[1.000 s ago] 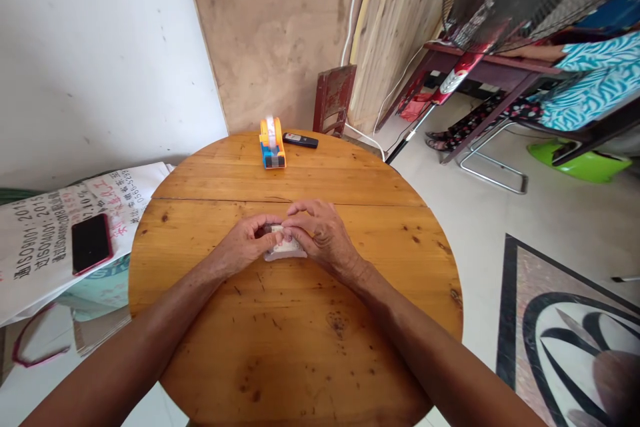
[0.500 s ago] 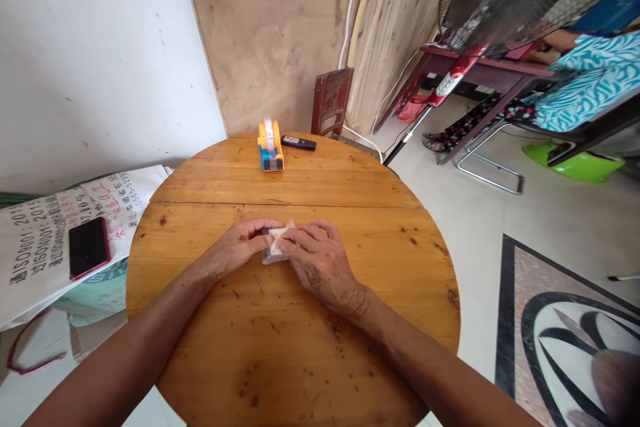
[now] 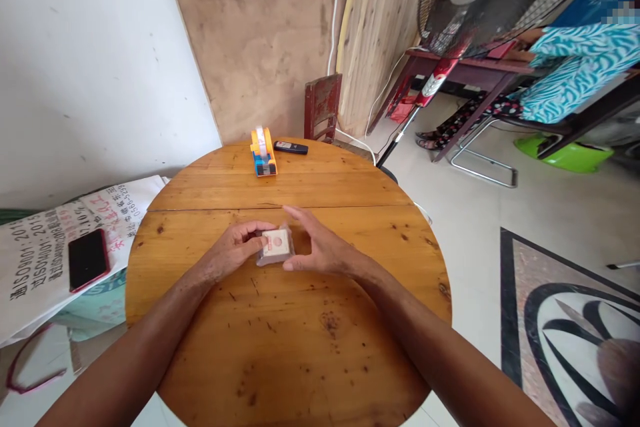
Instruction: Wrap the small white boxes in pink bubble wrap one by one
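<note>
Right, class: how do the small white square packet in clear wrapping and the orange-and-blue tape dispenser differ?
The packet is white with reddish print; the dispenser is orange and blue. The packet lies flat, while the dispenser stands upright. The left hand holds the packet; neither hand touches the dispenser. Both appear to rest on the round wooden table.

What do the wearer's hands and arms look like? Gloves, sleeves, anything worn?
The left hand and right hand are bare: no gloves, no visible rings. Forearms are bare too, with no watch, bracelet or sleeve showing.
</note>
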{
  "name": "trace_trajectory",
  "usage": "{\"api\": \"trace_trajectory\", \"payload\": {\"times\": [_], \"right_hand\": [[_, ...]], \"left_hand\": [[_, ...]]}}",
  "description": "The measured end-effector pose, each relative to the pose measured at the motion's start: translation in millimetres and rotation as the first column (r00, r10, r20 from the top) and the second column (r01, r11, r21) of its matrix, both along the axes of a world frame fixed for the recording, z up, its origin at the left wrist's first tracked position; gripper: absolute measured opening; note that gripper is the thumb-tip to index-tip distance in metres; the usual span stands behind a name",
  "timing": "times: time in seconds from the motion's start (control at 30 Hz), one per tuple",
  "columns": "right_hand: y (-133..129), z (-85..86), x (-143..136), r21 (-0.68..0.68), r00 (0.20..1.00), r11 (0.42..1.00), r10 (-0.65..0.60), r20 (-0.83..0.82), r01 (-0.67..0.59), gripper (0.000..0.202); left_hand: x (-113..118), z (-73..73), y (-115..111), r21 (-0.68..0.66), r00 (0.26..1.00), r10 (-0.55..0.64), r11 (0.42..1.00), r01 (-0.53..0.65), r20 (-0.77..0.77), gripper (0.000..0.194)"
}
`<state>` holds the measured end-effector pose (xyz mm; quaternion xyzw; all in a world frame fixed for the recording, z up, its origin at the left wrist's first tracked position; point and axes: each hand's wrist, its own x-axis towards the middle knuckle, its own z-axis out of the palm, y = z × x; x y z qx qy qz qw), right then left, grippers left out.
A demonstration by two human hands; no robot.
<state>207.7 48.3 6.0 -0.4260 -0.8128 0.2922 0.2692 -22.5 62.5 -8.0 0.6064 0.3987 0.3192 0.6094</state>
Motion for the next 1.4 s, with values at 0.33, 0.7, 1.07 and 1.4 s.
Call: {"api": "trace_trajectory", "payload": {"times": [0.33, 0.7, 1.07, 1.4], "right_hand": [[-5.5, -9.6, -21.7, 0.163, 0.981, 0.986, -0.066, 0.181, 0.036, 0.059], [7.9, -4.5, 31.8, -0.257, 0.961, 0.964, -0.137, -0.242, 0.073, 0.054], [14.9, -11.1, 33.8, -0.385, 0.924, 0.919, -0.217, -0.315, 0.085, 0.032], [4.0, -0.2, 15.6, 0.062, 0.952, 0.992, -0.088, -0.294, 0.111, 0.012]], "left_hand": [[3.5, -4.1, 1.8, 0.022, 0.995, 0.085, 0.996, -0.086, 0.057, 0.040], [-8.2, -3.7, 16.1, -0.065, 0.839, 0.506, 0.861, -0.504, 0.199, 0.035], [-7.4, -1.7, 16.4, -0.094, 0.844, 0.502, 0.865, -0.494, 0.189, 0.035], [-3.6, 3.2, 8.6, -0.035, 0.923, 0.364, 0.931, -0.362, 0.126, 0.036]]}}
